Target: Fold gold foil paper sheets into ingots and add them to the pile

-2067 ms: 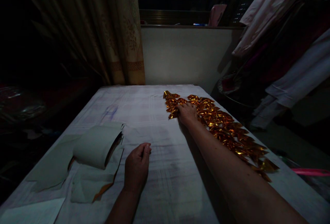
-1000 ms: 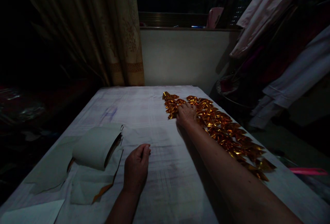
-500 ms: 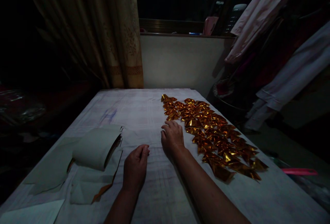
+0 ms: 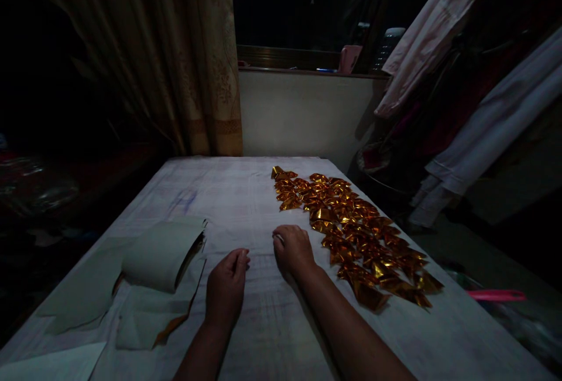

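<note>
Gold foil pieces [image 4: 351, 217] lie along the right side of the cloth-covered table [image 4: 263, 334]
On my feed the left hand [image 4: 225, 284] is curled narrow near grey-green sheets [image 4: 156, 258]; the right hand [image 4: 295, 250] bends beside the foil, its grip and contents hidden from me; a purple-blue mark [image 4: 187, 198] on the cloth is too faint to read
</note>
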The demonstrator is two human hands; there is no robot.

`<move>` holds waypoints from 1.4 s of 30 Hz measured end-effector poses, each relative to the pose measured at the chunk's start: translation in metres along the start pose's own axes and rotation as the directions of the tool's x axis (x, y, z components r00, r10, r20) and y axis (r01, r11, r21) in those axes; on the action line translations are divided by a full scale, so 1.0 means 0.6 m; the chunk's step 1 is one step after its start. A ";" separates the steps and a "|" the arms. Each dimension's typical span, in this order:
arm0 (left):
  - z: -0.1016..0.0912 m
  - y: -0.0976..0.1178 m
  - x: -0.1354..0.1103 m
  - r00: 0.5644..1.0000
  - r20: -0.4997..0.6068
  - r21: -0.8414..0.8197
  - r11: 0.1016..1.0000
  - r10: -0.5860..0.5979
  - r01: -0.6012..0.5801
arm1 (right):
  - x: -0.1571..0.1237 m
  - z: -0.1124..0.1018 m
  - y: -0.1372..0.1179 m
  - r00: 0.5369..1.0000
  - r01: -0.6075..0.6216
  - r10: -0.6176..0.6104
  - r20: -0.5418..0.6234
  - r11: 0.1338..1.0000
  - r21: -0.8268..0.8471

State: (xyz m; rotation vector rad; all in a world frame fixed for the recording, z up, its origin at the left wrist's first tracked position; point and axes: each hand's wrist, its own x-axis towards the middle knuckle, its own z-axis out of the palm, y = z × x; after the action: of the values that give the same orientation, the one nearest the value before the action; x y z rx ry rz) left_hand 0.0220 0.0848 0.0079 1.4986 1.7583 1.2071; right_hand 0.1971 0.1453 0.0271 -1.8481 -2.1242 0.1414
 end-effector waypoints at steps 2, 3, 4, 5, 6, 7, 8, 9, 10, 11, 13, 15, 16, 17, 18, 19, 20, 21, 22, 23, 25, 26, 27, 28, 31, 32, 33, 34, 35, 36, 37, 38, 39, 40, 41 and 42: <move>0.000 -0.006 0.002 0.999 -0.026 -0.074 0.996 -0.044 0.042 | 0.033 -0.027 0.012 1.000 -0.017 0.016 -0.023 0.999 -0.029; 0.000 -0.009 0.004 0.997 -0.038 -0.114 0.992 -0.061 0.056 | 0.055 -0.042 0.021 0.999 -0.028 0.026 -0.039 0.998 -0.048; 0.000 -0.012 0.005 0.996 -0.049 -0.154 0.986 -0.074 0.066 | 0.079 -0.057 0.031 0.998 -0.040 0.036 -0.048 0.997 -0.069; 0.000 -0.014 0.007 0.994 -0.061 -0.195 0.978 -0.087 0.074 | 0.106 -0.071 0.043 0.997 -0.051 0.047 -0.054 0.994 -0.091; 0.000 -0.016 0.009 0.992 -0.074 -0.235 0.969 -0.101 0.081 | 0.133 -0.084 0.055 0.996 -0.068 0.061 -0.060 0.991 -0.115; 0.000 -0.017 0.010 0.989 -0.086 -0.271 0.958 -0.117 0.090 | 0.161 -0.094 0.068 0.995 -0.082 0.073 -0.065 0.987 -0.139; 0.001 -0.017 0.011 0.987 -0.093 -0.302 0.948 -0.132 0.098 | 0.189 -0.101 0.081 0.994 -0.097 0.088 -0.067 0.982 -0.163; 0.001 -0.018 0.012 0.985 -0.094 -0.329 0.938 -0.147 0.108 | 0.216 -0.105 0.093 0.993 -0.108 0.098 -0.064 0.977 -0.184; 0.001 -0.018 0.012 0.982 -0.095 -0.352 0.929 -0.161 0.118 | 0.242 -0.106 0.105 0.992 -0.119 0.109 -0.058 0.972 -0.203; 0.001 -0.018 0.011 0.981 -0.093 -0.365 0.922 -0.172 0.127 | 0.266 -0.103 0.116 0.990 -0.136 0.127 -0.053 0.966 -0.218; 0.002 -0.018 0.009 0.978 -0.089 -0.376 0.916 -0.188 0.142 | 0.308 -0.091 0.136 0.985 -0.173 0.169 -0.038 0.955 -0.242; 0.001 -0.020 0.006 0.977 -0.072 -0.367 0.916 -0.200 0.160 | 0.342 -0.074 0.154 0.976 -0.212 0.215 -0.018 0.942 -0.260; 0.001 -0.021 0.005 0.976 -0.068 -0.358 0.918 -0.205 0.168 | 0.356 -0.066 0.162 0.972 -0.226 0.234 -0.004 0.937 -0.268; 0.001 -0.022 0.004 0.976 -0.058 -0.348 0.921 -0.209 0.177 | 0.368 -0.058 0.169 0.968 -0.239 0.251 0.011 0.931 -0.275; 0.000 -0.023 0.003 0.976 -0.052 -0.338 0.923 -0.214 0.184 | 0.378 -0.051 0.175 0.963 -0.251 0.267 0.022 0.926 -0.283; 0.000 -0.025 0.003 0.975 -0.046 -0.328 0.925 -0.217 0.190 | 0.387 -0.045 0.180 0.960 -0.257 0.279 0.036 0.922 -0.290; 0.000 -0.026 0.002 0.975 -0.037 -0.320 0.927 -0.219 0.196 | 0.394 -0.040 0.184 0.956 -0.262 0.289 0.047 0.918 -0.297; 0.000 -0.026 0.002 0.975 -0.029 -0.314 0.928 -0.221 0.201 | 0.400 -0.037 0.186 0.954 -0.264 0.294 0.058 0.916 -0.302; 0.000 -0.027 0.002 0.974 -0.026 -0.309 0.929 -0.224 0.205 | 0.404 -0.034 0.187 0.952 -0.263 0.297 0.068 0.915 -0.306; 0.000 -0.026 0.002 0.974 -0.025 -0.304 0.930 -0.225 0.207 | 0.408 -0.032 0.187 0.952 -0.261 0.297 0.076 0.915 -0.309; 0.000 -0.025 0.001 0.974 -0.031 -0.289 0.935 -0.225 0.207 | 0.412 -0.031 0.182 0.953 -0.250 0.289 0.087 0.917 -0.311; 0.000 -0.024 0.001 0.974 -0.037 -0.281 0.938 -0.224 0.205 | 0.413 -0.030 0.179 0.955 -0.243 0.283 0.088 0.919 -0.311; -0.001 -0.023 0.001 0.975 -0.039 -0.274 0.940 -0.221 0.202 | 0.413 -0.031 0.175 0.957 -0.237 0.277 0.089 0.920 -0.311; -0.001 -0.023 0.000 0.975 -0.039 -0.268 0.943 -0.217 0.199 | 0.414 -0.031 0.171 0.959 -0.231 0.270 0.089 0.922 -0.312; -0.002 -0.021 0.000 0.978 -0.027 -0.251 0.948 -0.207 0.193 | 0.415 -0.034 0.161 0.965 -0.209 0.247 0.085 0.925 -0.316; -0.002 -0.020 0.000 0.978 -0.027 -0.246 0.950 -0.205 0.192 | 0.415 -0.035 0.159 0.967 -0.202 0.239 0.083 0.926 -0.318; -0.002 -0.019 0.000 0.978 -0.030 -0.242 0.951 -0.204 0.191 | 0.415 -0.036 0.157 0.970 -0.194 0.230 0.079 0.927 -0.321; -0.002 -0.018 0.000 0.978 -0.035 -0.239 0.952 -0.205 0.191 | 0.416 -0.037 0.156 0.972 -0.186 0.221 0.075 0.928 -0.324; -0.002 -0.016 0.001 0.978 -0.039 -0.236 0.953 -0.206 0.192 | 0.416 -0.037 0.155 0.975 -0.176 0.210 0.072 0.929 -0.327; -0.002 -0.015 0.001 0.977 -0.043 -0.234 0.953 -0.207 0.192 | 0.416 -0.037 0.154 0.978 -0.166 0.199 0.069 0.930 -0.329; -0.002 -0.015 0.001 0.977 -0.044 -0.231 0.954 -0.207 0.192 | 0.416 -0.036 0.154 0.980 -0.155 0.187 0.068 0.931 -0.330; -0.002 -0.014 0.001 0.978 -0.038 -0.227 0.955 -0.206 0.193 | 0.417 -0.035 0.154 0.982 -0.145 0.177 0.069 0.932 -0.331; -0.002 -0.014 0.001 0.978 -0.035 -0.223 0.956 -0.205 0.192 | 0.418 -0.033 0.153 0.983 -0.138 0.170 0.069 0.933 -0.332; -0.003 -0.015 0.001 0.978 -0.034 -0.222 0.956 -0.203 0.191 | 0.419 -0.031 0.153 0.984 -0.134 0.166 0.070 0.933 -0.333; -0.003 -0.016 0.001 0.979 -0.032 -0.222 0.956 -0.203 0.191 | 0.420 -0.029 0.153 0.984 -0.132 0.165 0.071 0.933 -0.334; -0.003 -0.016 0.001 0.978 -0.031 -0.224 0.955 -0.204 0.192 | 0.422 -0.027 0.153 0.984 -0.132 0.165 0.071 0.933 -0.336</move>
State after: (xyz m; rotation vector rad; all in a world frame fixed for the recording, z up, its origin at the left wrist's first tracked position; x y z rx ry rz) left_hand 0.0157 0.0848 0.0001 1.1433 1.7002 1.3002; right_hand 0.2608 0.4054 0.0607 -2.2360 -2.1779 -0.0994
